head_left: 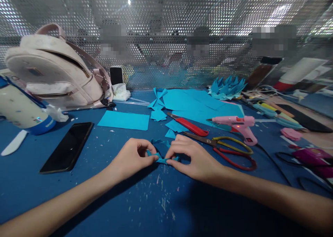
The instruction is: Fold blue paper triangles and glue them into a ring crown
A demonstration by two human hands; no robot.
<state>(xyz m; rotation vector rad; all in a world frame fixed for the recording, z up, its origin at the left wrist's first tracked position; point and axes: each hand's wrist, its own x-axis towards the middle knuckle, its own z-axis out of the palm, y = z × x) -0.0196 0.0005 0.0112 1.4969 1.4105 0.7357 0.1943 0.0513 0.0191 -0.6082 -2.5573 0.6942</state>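
Note:
Both hands meet at the middle of the blue table, pinching a small folded piece of blue paper (pixel 161 160) between them. My left hand (pixel 132 159) grips its left part with thumb and fingers. On the other side, my right hand (pixel 194 157) pinches it the same way, partly covering it. Behind my right hand lie small blue paper pieces (pixel 177 126), a red utility knife (pixel 191 126) and scissors (pixel 229 148) with yellow and red handles. A plain blue paper rectangle (pixel 125 120) lies flat beyond my left hand.
A pink glue gun (pixel 238 122) with a cord stands right of the scissors. Blue sheets (pixel 192 100) and a spiky folded-paper piece (pixel 226 87) lie at the back. To the left are a phone (pixel 67 146), a bottle (pixel 23 107) and a backpack (pixel 59 74). A perforated metal screen (pixel 161 28) rises behind.

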